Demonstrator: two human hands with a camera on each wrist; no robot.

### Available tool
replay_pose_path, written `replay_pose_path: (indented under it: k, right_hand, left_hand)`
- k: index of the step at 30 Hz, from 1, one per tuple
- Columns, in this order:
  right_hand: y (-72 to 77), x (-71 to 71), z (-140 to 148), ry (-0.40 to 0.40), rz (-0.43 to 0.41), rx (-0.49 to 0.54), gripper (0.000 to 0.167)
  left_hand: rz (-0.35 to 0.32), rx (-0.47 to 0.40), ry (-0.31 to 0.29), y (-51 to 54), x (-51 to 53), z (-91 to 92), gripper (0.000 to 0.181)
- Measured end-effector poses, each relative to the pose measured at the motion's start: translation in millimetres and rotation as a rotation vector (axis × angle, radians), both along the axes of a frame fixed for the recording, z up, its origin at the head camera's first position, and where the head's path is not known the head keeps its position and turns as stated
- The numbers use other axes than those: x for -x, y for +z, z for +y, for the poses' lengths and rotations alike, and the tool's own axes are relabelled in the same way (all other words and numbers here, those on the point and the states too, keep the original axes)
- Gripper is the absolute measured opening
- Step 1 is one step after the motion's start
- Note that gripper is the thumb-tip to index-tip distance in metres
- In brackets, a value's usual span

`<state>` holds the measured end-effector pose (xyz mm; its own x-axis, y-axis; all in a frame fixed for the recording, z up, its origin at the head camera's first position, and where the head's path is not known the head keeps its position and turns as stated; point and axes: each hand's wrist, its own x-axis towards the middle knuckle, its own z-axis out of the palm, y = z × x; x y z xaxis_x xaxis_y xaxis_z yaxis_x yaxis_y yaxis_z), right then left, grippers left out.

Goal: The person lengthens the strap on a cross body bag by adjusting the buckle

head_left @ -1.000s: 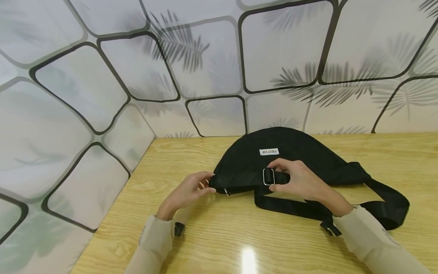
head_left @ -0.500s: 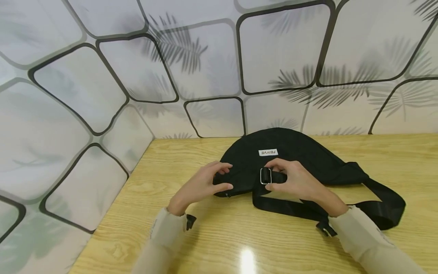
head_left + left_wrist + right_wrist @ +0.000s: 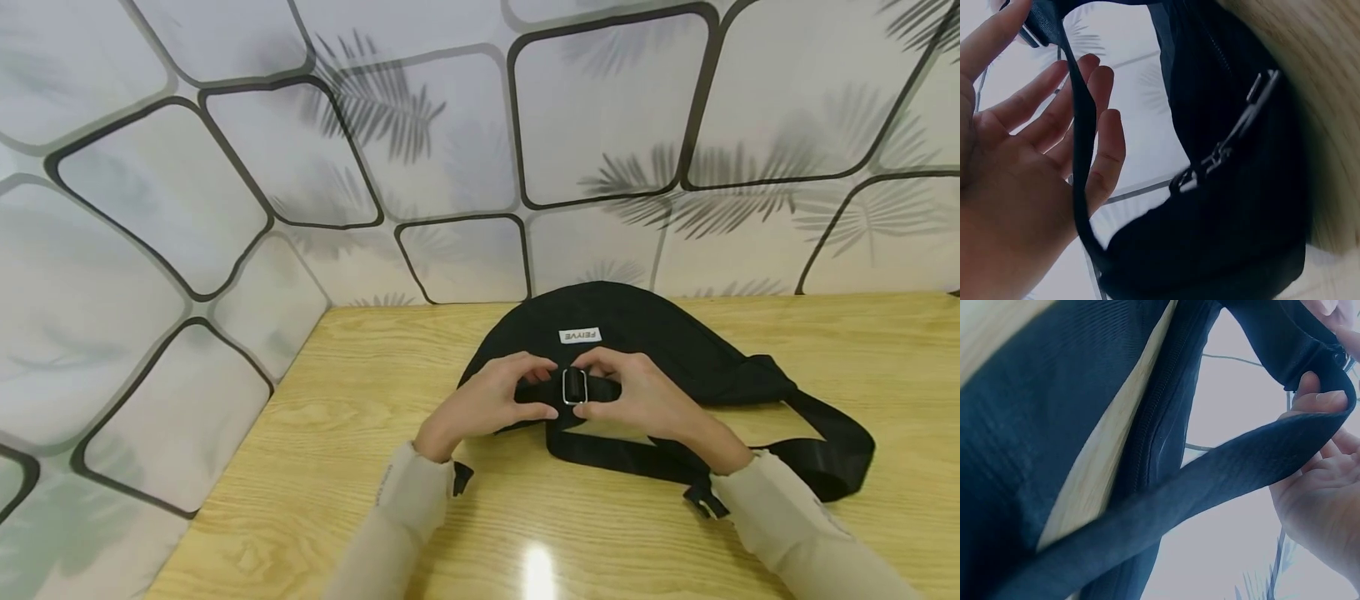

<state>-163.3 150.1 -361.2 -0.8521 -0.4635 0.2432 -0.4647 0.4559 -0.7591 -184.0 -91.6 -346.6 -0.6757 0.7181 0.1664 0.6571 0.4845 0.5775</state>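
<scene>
A black waist bag point(image 3: 660, 333) with a small white label point(image 3: 580, 335) lies on the table against the back wall. My right hand point(image 3: 660, 404) pinches the bag's strap at the metal slider buckle point(image 3: 575, 387), thumb below and fingers above. From the left, my left hand point(image 3: 483, 400) reaches up to the same buckle, thumb and fingers spread apart. In the left wrist view its fingers are extended behind the strap point(image 3: 1084, 137), and a zipper pull point(image 3: 1260, 94) hangs from the bag. The strap point(image 3: 1210, 475) loops over the right hand's fingers in the right wrist view.
A black plastic clip point(image 3: 705, 500) lies by the right sleeve, and another black clip point(image 3: 462, 478) shows beside the left cuff. The strap's loose loop point(image 3: 847, 454) spreads over the wooden table point(image 3: 600, 533) at right. Patterned walls point(image 3: 600, 117) rise behind and at left.
My left hand has left the bag's left end and moved right to the buckle. My right hand keeps its pinch at the buckle. The view has shifted slightly.
</scene>
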Motion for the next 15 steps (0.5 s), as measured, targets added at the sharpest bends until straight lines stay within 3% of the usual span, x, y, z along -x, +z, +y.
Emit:
replay_pose_path:
  k: [8,15]
  right_hand:
    - [-0.1,-0.6,0.9,0.009,0.0,0.002,0.043]
    - [-2.2,1.9,2.6,0.062,-0.061,0.036,0.044]
  left_hand:
    - [-0.071,0.028,-0.002,-4.6,2.3,9.1,0.052]
    - [-0.08,0.006,-0.006,-7.5,3.1,9.3,0.046]
